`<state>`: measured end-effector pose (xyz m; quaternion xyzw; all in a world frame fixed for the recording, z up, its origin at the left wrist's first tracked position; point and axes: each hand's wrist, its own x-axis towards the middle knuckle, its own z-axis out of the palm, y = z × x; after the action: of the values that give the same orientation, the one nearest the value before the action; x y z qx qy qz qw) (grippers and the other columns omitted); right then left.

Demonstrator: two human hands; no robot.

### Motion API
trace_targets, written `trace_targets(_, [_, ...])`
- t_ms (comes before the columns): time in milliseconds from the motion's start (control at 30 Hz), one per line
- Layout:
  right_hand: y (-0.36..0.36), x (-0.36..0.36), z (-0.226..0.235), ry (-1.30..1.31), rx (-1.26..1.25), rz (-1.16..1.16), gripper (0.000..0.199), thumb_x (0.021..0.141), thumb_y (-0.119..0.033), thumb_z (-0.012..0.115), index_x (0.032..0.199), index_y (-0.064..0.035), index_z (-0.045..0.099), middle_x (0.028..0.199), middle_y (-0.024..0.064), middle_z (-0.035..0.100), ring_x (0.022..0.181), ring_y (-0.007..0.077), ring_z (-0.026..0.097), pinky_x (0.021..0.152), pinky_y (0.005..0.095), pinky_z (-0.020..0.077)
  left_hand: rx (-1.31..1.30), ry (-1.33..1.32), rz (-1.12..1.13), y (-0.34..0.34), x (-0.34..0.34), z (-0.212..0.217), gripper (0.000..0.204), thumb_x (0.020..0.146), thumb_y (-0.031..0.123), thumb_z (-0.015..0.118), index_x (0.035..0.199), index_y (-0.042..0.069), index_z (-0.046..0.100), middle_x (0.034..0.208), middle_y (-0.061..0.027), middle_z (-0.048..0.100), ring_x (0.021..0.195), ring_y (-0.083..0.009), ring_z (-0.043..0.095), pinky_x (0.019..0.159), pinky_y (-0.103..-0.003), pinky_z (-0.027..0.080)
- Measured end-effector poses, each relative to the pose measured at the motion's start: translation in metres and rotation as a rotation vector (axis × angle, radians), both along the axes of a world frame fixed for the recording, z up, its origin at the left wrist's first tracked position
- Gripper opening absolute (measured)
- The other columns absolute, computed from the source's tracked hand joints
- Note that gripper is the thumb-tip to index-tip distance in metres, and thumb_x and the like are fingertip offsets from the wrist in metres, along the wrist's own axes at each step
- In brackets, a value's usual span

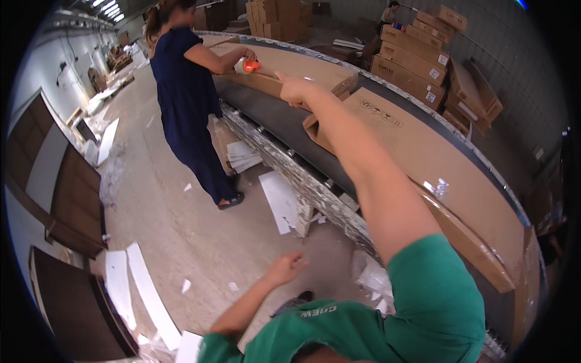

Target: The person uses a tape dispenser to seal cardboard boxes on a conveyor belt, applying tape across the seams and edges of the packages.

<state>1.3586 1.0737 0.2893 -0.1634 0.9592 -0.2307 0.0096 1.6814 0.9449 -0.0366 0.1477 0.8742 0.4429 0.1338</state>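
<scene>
My right arm reaches far forward over the conveyor, and my right hand (296, 92) is at the near side of a long flat cardboard box (302, 68). One finger stretches toward that box while the others bend under; nothing shows in the hand. Whether the fingertip touches the cardboard I cannot tell. Below my forearm lies a second long cardboard box (448, 163), its near end flap (315, 130) standing out. My left hand (287, 269) hangs low above the floor, empty, its fingers loosely bent and apart. A co-worker's hand holds an orange tape dispenser (250, 65) against the farther box.
The co-worker in dark blue (181, 103) stands left of the conveyor (257, 109), beside its worn edge rail (290, 160). Stacked cartons (411, 60) rise at the back right. White sheets (278, 199) and scraps lie on the floor; dark brown panels (72, 302) stand at the left.
</scene>
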Motion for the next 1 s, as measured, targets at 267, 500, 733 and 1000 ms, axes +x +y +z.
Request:
trace_targets(267, [-0.028, -0.030, -0.110, 0.074, -0.013, 0.360, 0.063, 0.086, -0.010, 0.045, 0.147, -0.0180, 0.032, 0.090, 0.0235, 0.066, 0.073, 0.0358, 0.065, 0.063, 0.0447, 0.0493, 0.037, -0.303, 0.485, -0.073, 0.055, -0.066, 0.043, 0.086, 0.034, 0.069, 0.119, 0.006, 0.062, 0.101, -0.0155, 0.069, 0.087, -0.0255, 0.067, 0.073, -0.035, 0.054])
trace_targets(500, [0.121, 0.251, -0.414, -0.965, 0.403, 1.032, 0.036, 0.081, -0.022, 0.058, 0.112, -0.0059, 0.064, 0.105, 0.0219, 0.066, 0.098, 0.0364, 0.064, 0.086, 0.0455, 0.0497, -0.313, -0.650, 0.309, -0.083, 0.150, -0.113, 0.052, 0.082, 0.043, 0.069, 0.120, 0.008, 0.062, 0.109, -0.0213, 0.067, 0.102, -0.0358, 0.064, 0.085, -0.044, 0.052])
trace_targets(733, [0.135, 0.249, -0.418, -0.855, -0.021, 0.442, 0.036, 0.089, -0.023, 0.057, 0.120, -0.0053, 0.057, 0.112, 0.0192, 0.064, 0.100, 0.0386, 0.062, 0.084, 0.0460, 0.0495, -0.206, -0.533, 0.416, -0.037, 0.061, -0.055, 0.046, 0.086, 0.037, 0.064, 0.119, 0.004, 0.061, 0.111, -0.0213, 0.065, 0.100, -0.0383, 0.063, 0.086, -0.044, 0.051])
trace_targets(1000, [0.187, 0.296, -0.513, -0.838, 0.203, 0.081, 0.028, 0.089, -0.025, 0.046, 0.108, -0.0105, 0.061, 0.104, 0.0204, 0.065, 0.097, 0.0418, 0.061, 0.083, 0.0512, 0.0473, -0.249, -0.161, 0.012, -0.063, -0.012, -0.072, 0.048, 0.083, 0.035, 0.068, 0.120, 0.005, 0.061, 0.097, -0.0213, 0.067, 0.089, -0.0354, 0.065, 0.079, -0.043, 0.052])
